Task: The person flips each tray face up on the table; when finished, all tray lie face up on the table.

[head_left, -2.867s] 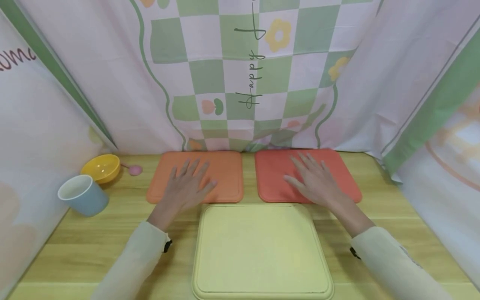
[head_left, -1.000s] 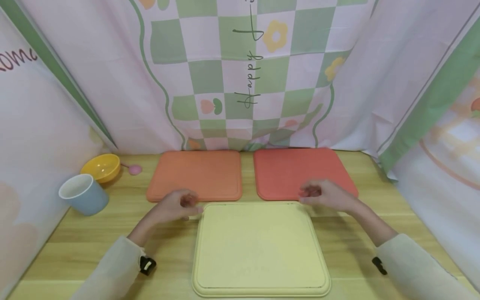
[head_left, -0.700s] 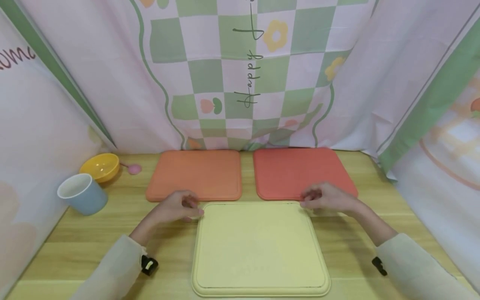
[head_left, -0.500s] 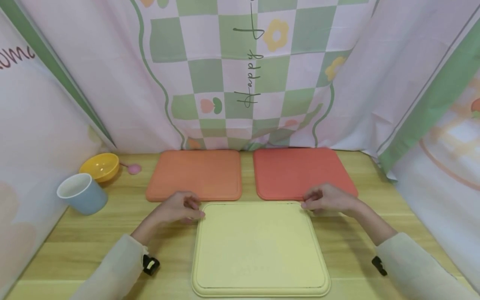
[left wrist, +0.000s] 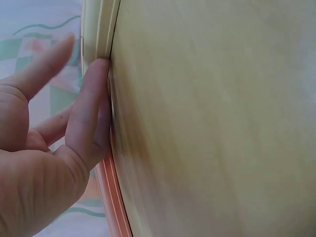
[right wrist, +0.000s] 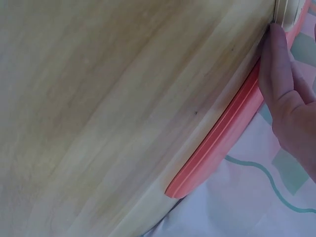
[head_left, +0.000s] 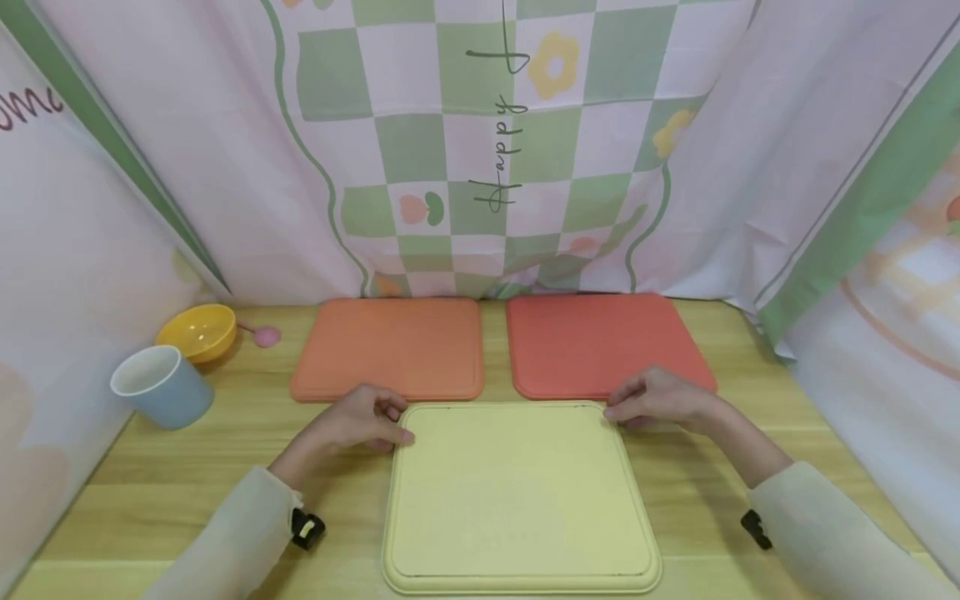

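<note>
In the head view a flat yellow board (head_left: 517,500) with rounded corners and a grooved rim lies on the wooden table. My left hand (head_left: 358,421) is at its far left corner, fingertips against the side edge and thumb over the rim. In the left wrist view those fingers (left wrist: 88,108) touch the edge while the thumb stands a little off the board. My right hand (head_left: 660,396) is at the far right corner; the right wrist view has its fingers (right wrist: 280,69) against the side, the thumb mostly out of frame.
Behind the yellow board lie an orange board (head_left: 390,346) and a red board (head_left: 600,337). On the left stand a blue cup (head_left: 168,396), a yellow bowl (head_left: 202,333) and a pink spoon (head_left: 266,335). A patterned curtain (head_left: 480,167) rises at the table's back edge.
Both hands have come back from above the orange and red boards to the yellow board's far corners. Lately the left thumb has slid slightly right over the rim. The boards stay put.
</note>
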Tool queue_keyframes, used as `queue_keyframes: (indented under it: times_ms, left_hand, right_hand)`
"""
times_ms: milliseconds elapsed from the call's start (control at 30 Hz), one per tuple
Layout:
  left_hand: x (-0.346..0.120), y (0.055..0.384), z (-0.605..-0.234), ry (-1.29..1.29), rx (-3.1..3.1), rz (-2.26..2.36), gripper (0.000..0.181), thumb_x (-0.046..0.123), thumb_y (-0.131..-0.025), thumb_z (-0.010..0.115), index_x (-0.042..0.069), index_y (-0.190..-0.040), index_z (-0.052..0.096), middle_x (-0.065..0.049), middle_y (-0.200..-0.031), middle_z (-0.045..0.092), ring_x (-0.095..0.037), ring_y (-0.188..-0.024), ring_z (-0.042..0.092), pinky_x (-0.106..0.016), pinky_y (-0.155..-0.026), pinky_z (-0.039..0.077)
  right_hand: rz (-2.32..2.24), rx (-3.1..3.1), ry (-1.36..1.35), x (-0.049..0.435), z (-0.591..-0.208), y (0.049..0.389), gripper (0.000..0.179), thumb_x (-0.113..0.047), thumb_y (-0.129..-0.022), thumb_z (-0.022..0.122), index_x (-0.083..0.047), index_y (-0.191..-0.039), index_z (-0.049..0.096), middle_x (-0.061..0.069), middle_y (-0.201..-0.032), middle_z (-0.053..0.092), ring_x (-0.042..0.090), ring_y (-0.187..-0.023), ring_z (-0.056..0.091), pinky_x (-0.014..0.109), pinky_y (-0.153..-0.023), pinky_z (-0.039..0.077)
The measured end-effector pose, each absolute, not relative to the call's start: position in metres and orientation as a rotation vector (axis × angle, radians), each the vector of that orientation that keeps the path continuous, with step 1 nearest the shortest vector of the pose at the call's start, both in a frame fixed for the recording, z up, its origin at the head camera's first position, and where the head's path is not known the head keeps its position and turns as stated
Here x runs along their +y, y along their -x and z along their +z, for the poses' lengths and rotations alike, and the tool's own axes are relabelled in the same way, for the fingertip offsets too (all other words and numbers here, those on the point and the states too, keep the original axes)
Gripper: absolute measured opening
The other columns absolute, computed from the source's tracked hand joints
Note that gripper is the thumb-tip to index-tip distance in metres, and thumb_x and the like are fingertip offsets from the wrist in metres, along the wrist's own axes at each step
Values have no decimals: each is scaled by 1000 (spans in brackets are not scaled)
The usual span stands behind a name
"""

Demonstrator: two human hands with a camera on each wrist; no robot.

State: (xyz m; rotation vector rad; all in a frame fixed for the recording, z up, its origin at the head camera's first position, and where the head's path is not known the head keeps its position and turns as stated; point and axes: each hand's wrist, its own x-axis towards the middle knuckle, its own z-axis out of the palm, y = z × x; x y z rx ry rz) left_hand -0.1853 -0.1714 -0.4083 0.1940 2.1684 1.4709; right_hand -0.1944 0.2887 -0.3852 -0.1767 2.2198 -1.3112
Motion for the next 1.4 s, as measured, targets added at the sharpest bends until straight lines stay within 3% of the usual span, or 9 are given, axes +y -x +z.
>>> queue_keyframes:
  times_ms: [233,533,900,1033,1200,1400]
  left_hand:
    - [-168,184,-408,-153,2175,1480,56,-1,-79,85,-10,-127,58,-16,-104,51,-25,-85,61,-39,-71,62]
    - [-168,184,-409,-139,2178,1500,55,-4,-79,84,-10,-126,58,-16,-105,50,-25,-85,60,-39,-72,63]
    - [-171,186,-410,-188,2166,1487,57,-2,-80,84,-12,-129,56,-18,-106,50,-25,-86,60,-40,-73,63]
    - [-171,186,-409,-198,2162,1481,57,1,-83,83,-12,-131,55,-18,-107,54,-25,-88,61,-40,-75,62]
    - [-172,188,-410,-203,2139,1503,59,7,-88,80,-14,-135,52,-16,-105,59,-22,-91,62,-39,-78,62]
    - [-177,189,-413,-210,1986,1646,49,8,-95,72,-14,-134,51,-13,-104,57,-21,-90,64,-41,-79,62]
  right_hand:
    - [-1362,2178,80,286,-387,194,44,-13,-89,79,16,-118,63,22,-123,60,24,-100,67,38,-88,59]
    - [-1440,2146,51,283,-390,194,30,-13,-91,77,8,-109,65,13,-108,61,20,-93,67,35,-83,60]
    - [-1489,2115,132,286,-390,196,51,-11,-94,73,18,-131,53,22,-126,60,24,-108,65,39,-95,56]
    - [-1508,2130,140,288,-390,196,51,-11,-96,71,19,-132,52,23,-129,60,23,-110,64,39,-95,56]
    - [-1545,2135,131,289,-388,199,47,-10,-96,71,18,-131,55,14,-119,66,20,-104,67,37,-92,58]
    - [-1571,2154,98,289,-380,204,45,-10,-94,73,17,-128,59,8,-111,70,17,-99,68,37,-90,58]
